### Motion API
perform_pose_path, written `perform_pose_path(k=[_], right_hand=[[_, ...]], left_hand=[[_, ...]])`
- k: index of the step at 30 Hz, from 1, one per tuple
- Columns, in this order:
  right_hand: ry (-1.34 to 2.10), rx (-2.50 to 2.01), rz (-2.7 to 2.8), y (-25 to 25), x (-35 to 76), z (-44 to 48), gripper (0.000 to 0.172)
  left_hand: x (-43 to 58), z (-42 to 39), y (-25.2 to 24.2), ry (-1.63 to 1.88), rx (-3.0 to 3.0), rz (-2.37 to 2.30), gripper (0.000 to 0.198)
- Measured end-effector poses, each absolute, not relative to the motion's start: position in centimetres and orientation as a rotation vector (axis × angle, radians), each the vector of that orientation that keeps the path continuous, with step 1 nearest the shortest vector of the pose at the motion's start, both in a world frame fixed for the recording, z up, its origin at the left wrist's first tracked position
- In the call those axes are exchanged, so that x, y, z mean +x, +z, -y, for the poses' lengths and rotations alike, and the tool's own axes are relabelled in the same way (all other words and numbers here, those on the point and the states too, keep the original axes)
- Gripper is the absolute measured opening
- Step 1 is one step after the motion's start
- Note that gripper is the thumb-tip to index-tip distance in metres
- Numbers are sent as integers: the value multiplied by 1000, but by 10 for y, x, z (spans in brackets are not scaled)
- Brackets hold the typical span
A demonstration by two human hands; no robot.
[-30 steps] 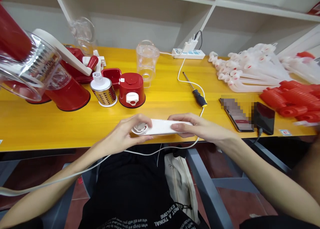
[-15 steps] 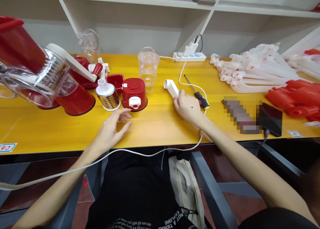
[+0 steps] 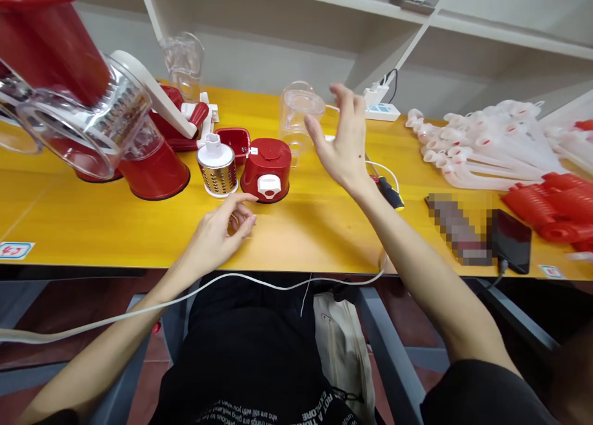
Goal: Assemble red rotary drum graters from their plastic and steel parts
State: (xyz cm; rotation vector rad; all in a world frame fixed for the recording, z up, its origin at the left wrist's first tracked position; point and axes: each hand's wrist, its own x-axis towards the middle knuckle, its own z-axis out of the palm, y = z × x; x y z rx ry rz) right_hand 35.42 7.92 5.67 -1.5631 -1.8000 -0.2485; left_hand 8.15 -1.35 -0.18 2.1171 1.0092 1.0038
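Note:
My right hand (image 3: 345, 142) is lifted above the yellow table (image 3: 92, 221), palm forward with its fingers spread, holding nothing. It hangs in front of a clear plastic jug (image 3: 296, 113). A bit of a white part (image 3: 328, 138) shows just left of that hand. My left hand (image 3: 221, 230) rests near the table's front edge with its fingers curled in towards the thumb; nothing shows in them. Just beyond it stand a red cap with a white knob (image 3: 267, 168) and a metal grater drum (image 3: 217, 168). A screwdriver (image 3: 388, 192) lies under my right wrist.
A red and clear grater machine (image 3: 115, 134) fills the left. A power strip (image 3: 382, 110) sits at the back. White plastic pieces (image 3: 482, 144) and red parts (image 3: 551, 206) are piled at the right, near a dark phone (image 3: 512, 239). A white cable (image 3: 259, 280) hangs along the front edge.
Both hands held a long white part a second ago. The right hand carried it onto the table, let go and rose with spread fingers. The left hand moved forward and curled.

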Motion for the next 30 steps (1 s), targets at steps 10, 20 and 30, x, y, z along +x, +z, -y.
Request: perform_pose_path(k=[10,20,30], right_hand=[[-128,-1775,1679,76,332,-131,60],[44,-1588,1159,79,398,-66,43],[114,-1384,1302,69,401,-4,55]], left_hand=[[80,15,-1,962,2118,-1013,31],[91,13,1,1156,2129,-911,24],[132,14,23,1224,2367,-743,34]])
